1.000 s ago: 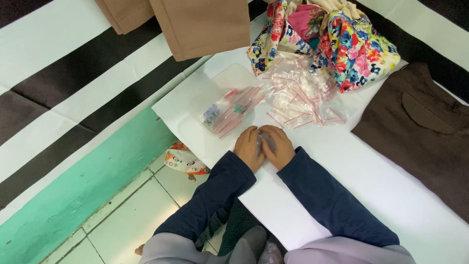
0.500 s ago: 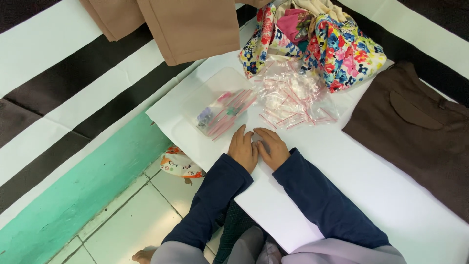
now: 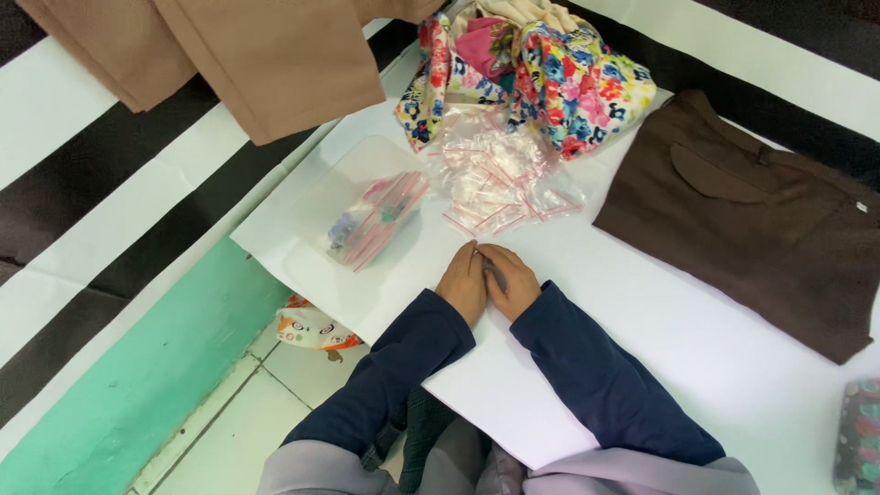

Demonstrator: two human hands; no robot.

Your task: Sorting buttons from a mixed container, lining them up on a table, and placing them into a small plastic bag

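Garment workshop: folded clothes (image 3: 275, 55), fabric (image 3: 550, 73)

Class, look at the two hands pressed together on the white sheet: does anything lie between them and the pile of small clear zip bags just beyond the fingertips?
Nothing visible does. The left hand and right hand rest on the white sheet, and only bare sheet separates them from the pile of small clear zip bags. The plastic container sits off to the left.

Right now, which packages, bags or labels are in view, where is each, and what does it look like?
Pile of small clear zip bags: on the white sheet ahead of the hands, see-through with pink-red seal strips.
Larger clear bag: left of the pile, flat, holding pink-striped small bags and bluish bits.
Small white tag: on the brown garment, far right, tiny rectangle.
Patterned package: bottom right edge, cut off, dark with coloured dots.
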